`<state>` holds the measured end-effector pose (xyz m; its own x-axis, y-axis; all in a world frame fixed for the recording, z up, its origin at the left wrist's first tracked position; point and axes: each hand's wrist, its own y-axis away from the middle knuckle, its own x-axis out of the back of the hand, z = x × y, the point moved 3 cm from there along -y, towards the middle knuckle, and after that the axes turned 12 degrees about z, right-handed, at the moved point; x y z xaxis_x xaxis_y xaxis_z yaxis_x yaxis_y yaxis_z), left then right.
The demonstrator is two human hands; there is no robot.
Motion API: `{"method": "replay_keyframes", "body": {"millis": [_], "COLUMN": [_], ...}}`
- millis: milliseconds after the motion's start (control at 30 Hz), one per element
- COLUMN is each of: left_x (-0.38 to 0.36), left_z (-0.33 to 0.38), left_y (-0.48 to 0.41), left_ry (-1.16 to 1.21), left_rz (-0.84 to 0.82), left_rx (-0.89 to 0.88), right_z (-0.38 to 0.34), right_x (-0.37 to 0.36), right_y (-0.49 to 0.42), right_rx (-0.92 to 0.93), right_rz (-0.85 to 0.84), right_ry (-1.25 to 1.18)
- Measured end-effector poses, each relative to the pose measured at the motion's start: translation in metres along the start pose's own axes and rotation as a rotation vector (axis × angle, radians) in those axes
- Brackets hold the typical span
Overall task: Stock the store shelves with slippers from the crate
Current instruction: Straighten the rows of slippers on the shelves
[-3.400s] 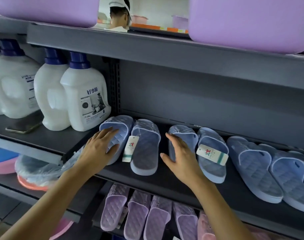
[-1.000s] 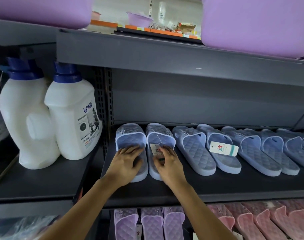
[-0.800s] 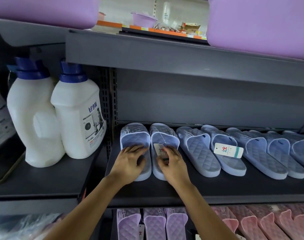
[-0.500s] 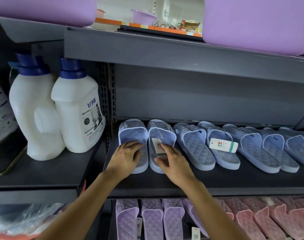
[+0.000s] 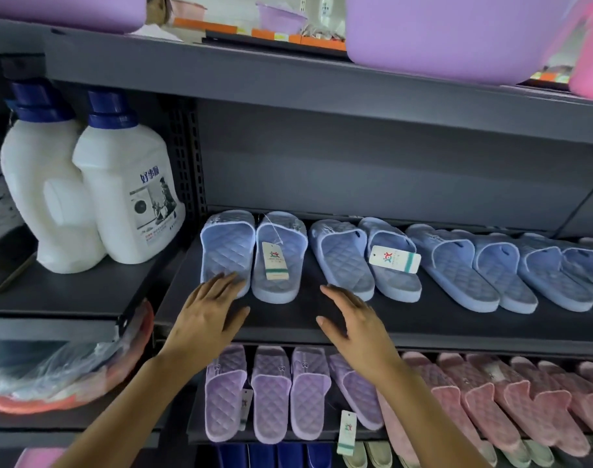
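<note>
left hand (image 5: 207, 319) touches leftmost blue slipper (image 5: 226, 248), right hand (image 5: 356, 329) hovers over shelf (image 5: 457, 319).

stock count, by kind:

- blue slippers (image 5: 227, 251), row across the middle of the frame: eight counted. a further piece at the right edge is cut off and not counted.
- lilac slippers (image 5: 271, 396), lower centre: four.
- pink slippers (image 5: 484, 407), lower right: at least five. the row is partly hidden and runs out of the frame, so no firm total.
- paper tags (image 5: 394, 260): four, two on the blue row and two on the lilac row.
- white bottles (image 5: 126, 197) with blue caps, left of the frame: two.
- large lilac tubs (image 5: 457, 35), top of the frame: two.
- pink tub (image 5: 592, 62), upper right edge: one.
- hands: two, the left hand (image 5: 207, 319) and the right hand (image 5: 352, 325).
</note>
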<state>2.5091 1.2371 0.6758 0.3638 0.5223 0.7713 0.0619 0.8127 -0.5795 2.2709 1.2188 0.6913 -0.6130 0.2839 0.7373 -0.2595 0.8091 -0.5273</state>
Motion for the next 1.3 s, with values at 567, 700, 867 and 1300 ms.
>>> {"method": "replay_keyframes", "body": {"millis": [567, 700, 867, 1300], "left_x": [0.007, 0.001, -0.014, -0.118], "left_z": [0.063, 0.058, 0.041, -0.036], "left_y": [0.093, 0.115, 0.136, 0.181], "left_ry": [-0.119, -0.098, -0.080, 0.023], "left_rz": [0.033, 0.032, -0.008, -0.190], "left_rx": [0.084, 0.100, 0.152, 0.185], "right_z": [0.020, 0.024, 0.032, 0.075], "right_x": [0.003, -0.008, -0.032, -0.158], "right_y": [0.084, 0.097, 0.105, 0.145], "right_rx": [0.179, 0.207, 0.174, -0.052], "right_rz": [-0.030, -0.084, -0.131, -0.342], "right_ry": [0.009, 0.018, -0.009, 0.044]}}
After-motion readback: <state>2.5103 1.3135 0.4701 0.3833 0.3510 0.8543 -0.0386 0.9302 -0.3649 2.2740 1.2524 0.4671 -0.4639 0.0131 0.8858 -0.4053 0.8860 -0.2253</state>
